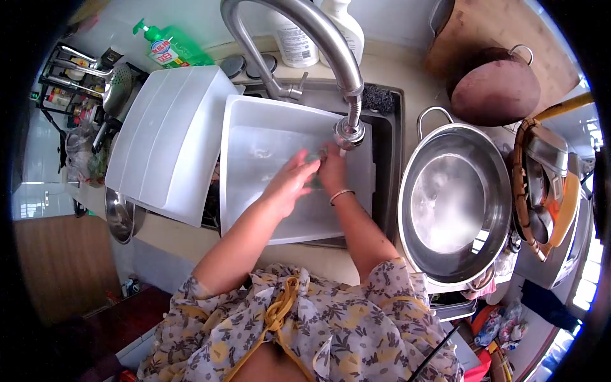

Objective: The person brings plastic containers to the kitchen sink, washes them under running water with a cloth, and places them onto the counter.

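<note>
Both hands are over a white plastic tub [254, 114] that sits in the sink, just below the faucet head [349, 134]. My left hand [291, 181] has its fingers stretched toward the right one, holding nothing that I can see. Close by, my right hand [332, 169], with a bracelet at the wrist, curls its fingers around a small greenish thing [315, 156]. Its kind is blurred and partly hidden by the fingers. The curved metal faucet [318, 25] arches over the tub from behind.
Left of the sink, another white tub [165, 134] lies upside down. A large steel basin [455, 197] stands on the right, beside a basket of utensils [528, 191]. Behind are a green pump bottle [175, 48], white bottles [296, 44] and a dark scrubber [378, 99].
</note>
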`<state>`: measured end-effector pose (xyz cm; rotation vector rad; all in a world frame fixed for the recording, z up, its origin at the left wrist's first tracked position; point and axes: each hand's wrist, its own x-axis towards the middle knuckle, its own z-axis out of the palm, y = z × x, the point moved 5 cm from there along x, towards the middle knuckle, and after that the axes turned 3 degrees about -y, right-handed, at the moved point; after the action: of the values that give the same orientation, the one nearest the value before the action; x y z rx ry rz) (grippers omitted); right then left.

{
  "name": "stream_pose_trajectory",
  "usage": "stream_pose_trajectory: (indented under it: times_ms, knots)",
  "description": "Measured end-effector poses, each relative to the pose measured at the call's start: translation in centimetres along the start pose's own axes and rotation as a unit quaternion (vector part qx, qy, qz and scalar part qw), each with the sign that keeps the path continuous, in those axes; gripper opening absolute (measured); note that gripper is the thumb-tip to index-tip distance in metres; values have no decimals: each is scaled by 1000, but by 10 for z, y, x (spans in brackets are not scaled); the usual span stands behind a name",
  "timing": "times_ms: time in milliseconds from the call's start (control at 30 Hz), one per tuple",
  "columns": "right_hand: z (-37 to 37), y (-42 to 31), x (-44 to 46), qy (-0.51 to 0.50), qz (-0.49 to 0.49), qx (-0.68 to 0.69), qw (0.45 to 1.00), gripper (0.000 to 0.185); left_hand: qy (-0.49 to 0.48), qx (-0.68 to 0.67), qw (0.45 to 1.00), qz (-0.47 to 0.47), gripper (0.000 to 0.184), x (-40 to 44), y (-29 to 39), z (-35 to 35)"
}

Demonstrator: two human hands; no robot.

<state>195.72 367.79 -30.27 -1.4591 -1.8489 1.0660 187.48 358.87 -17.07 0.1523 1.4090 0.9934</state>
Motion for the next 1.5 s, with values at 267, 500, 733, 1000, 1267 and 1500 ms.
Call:
stream_pose_trajectory:
  times_ms: [267,500,733,1000,1267,1500]
  knots:
    - [4,2,-24,-113,-30,-294,949,42,316,634,540,455,59,-93,109,-44]
    - [-51,11,8,226,59,-28,972,36,175,541,767,297,66,-71,102,-72]
    - [5,51,54,215,244,152,933,36,119,487,801,328,56,-74,98,-75]
    - [-6,-130,32,231,-91,167,954,36,129,495,814,275,50,-73,103,-67]
    - [8,-202,9,79,-204,330,918,41,163,483,804,306,50,-73,103,-74]
    - [47,-185,-4,-48,-298,131,944,40,163,518,790,285,51,-68,92,-84]
